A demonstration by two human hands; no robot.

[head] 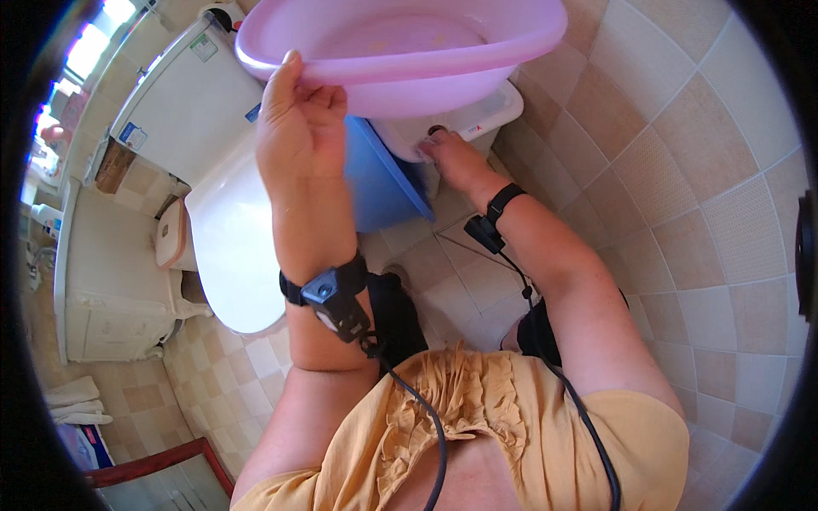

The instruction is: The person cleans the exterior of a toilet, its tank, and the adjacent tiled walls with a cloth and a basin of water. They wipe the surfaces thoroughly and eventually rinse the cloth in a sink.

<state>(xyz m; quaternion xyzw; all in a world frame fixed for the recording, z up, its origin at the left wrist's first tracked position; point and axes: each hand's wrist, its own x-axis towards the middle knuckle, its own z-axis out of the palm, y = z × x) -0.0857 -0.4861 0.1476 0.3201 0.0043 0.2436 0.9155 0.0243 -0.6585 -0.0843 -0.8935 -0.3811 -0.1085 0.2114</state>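
My left hand (305,121) grips the near rim of a pink plastic basin (409,67), thumb on the rim and fingers curled under it. The basin is tilted, its inside partly in view at the top. My right hand (450,156) reaches below the basin to the near edge of a white basin (505,105), beside a small dark round thing (436,129). Its fingertips are blurred, and whether they hold anything cannot be told. A blue plastic container (383,179) stands between my two hands, partly behind my left wrist.
A white toilet (236,255) with its lid down and its tank (192,96) stand at the left. Beyond them are a small lidded bin (174,236) and a white cabinet (115,281). A tiled wall (671,172) rises at the right. Cables hang from both wrists.
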